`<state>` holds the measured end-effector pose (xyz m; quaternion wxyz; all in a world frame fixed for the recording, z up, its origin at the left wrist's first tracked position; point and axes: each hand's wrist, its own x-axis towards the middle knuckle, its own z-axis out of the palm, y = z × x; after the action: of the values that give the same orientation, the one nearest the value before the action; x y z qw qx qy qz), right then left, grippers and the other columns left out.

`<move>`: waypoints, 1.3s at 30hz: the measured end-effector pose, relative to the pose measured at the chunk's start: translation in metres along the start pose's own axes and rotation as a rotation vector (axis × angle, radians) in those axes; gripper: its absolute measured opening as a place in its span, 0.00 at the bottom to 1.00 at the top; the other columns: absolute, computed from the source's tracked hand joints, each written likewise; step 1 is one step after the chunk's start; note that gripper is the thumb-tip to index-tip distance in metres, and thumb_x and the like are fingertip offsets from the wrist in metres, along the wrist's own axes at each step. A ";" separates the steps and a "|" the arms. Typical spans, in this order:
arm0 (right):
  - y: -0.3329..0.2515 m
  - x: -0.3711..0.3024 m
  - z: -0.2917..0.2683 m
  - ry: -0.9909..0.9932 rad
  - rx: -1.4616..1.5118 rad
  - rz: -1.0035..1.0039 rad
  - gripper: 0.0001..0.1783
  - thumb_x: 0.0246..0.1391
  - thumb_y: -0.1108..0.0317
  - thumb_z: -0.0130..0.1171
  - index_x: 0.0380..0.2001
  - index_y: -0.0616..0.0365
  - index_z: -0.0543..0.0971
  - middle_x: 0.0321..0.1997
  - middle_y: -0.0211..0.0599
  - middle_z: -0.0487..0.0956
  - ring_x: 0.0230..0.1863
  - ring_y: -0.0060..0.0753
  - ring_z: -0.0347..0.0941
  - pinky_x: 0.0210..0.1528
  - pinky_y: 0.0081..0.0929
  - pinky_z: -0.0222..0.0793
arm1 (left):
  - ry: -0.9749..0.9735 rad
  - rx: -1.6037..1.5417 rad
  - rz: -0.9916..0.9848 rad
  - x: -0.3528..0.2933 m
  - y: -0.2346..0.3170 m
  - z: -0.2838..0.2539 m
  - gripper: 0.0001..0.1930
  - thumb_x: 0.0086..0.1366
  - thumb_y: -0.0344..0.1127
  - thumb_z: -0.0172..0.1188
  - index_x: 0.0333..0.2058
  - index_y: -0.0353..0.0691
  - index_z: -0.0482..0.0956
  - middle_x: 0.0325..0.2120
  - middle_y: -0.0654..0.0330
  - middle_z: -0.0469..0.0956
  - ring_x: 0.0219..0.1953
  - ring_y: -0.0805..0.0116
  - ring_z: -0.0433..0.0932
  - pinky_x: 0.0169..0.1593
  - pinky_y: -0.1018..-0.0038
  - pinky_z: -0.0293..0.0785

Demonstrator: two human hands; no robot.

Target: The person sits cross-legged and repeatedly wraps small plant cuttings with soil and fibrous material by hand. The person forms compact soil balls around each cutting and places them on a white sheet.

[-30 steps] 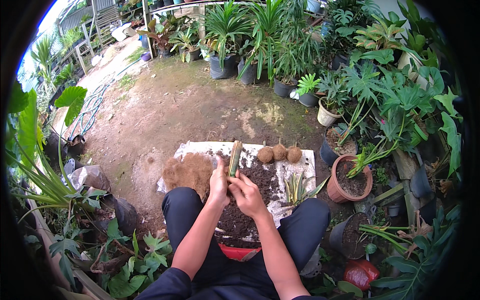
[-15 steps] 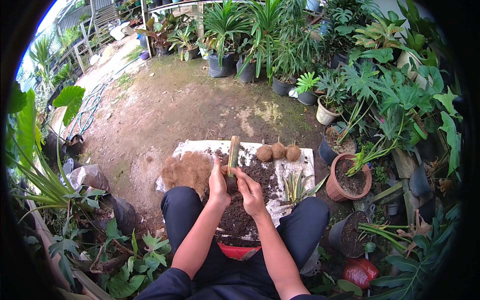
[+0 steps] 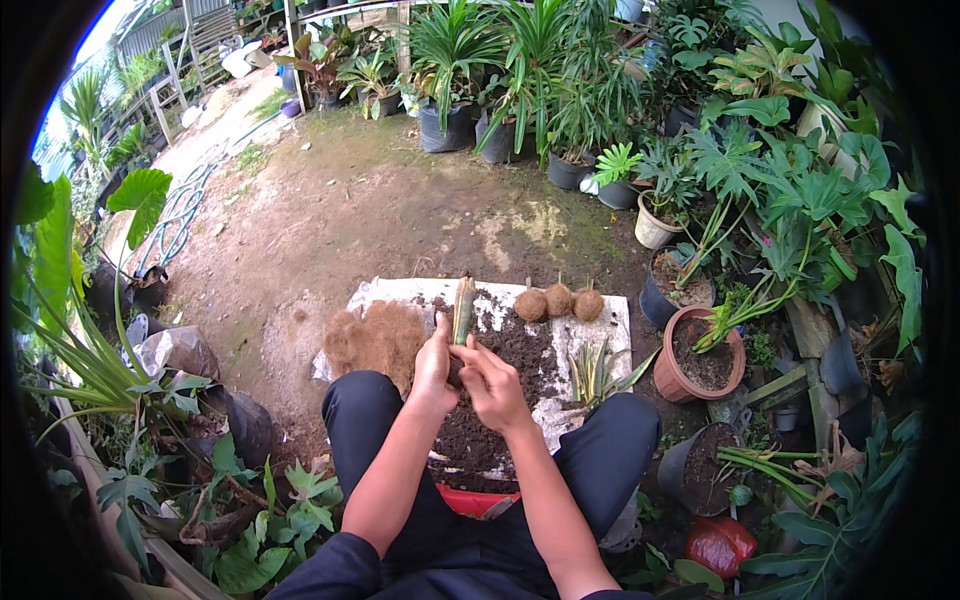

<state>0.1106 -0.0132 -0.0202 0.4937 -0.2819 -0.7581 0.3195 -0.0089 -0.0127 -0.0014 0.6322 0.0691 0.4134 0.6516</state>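
Note:
A stiff green leaf cutting with tan edges (image 3: pixel 464 312) stands up between my hands, leaning slightly to the right. My left hand (image 3: pixel 434 368) is closed around its lower part from the left. From the other side my right hand (image 3: pixel 492 385) grips low on the leaf with curled fingers; the leaf's base, with something dark around it, is mostly hidden. Below lies loose dark soil (image 3: pixel 470 440) on a white sheet (image 3: pixel 612 330). A heap of brown coir fibre (image 3: pixel 375 342) is to the left. Several round fibre balls (image 3: pixel 559 301) sit in a row at the back right.
More striped leaf cuttings (image 3: pixel 594 374) lie at the sheet's right, by my knee. A terracotta-coloured pot (image 3: pixel 698 368) and dark pots flank the right side. Bagged plants (image 3: pixel 245 430) stand at left. A red object (image 3: pixel 470 502) lies between my legs, and a hose (image 3: pixel 180 220) coils far left.
Both hands have shifted slightly with the leaf, which has turned so more of its tan side shows. My right fingers have curled in closer at its base.

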 end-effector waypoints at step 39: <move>0.015 0.002 0.003 0.377 1.233 0.506 0.30 0.70 0.46 0.35 0.62 0.57 0.64 0.58 0.42 0.72 0.61 0.33 0.67 0.63 0.34 0.62 | -0.406 0.468 0.505 0.003 -0.039 0.010 0.18 0.76 0.47 0.42 0.46 0.37 0.71 0.44 0.61 0.72 0.50 0.71 0.69 0.58 0.71 0.62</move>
<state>0.1084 -0.0026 -0.0316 0.5974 -0.1686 -0.2505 0.7429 0.0262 -0.0111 -0.0209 0.4881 0.4383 0.3874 0.6478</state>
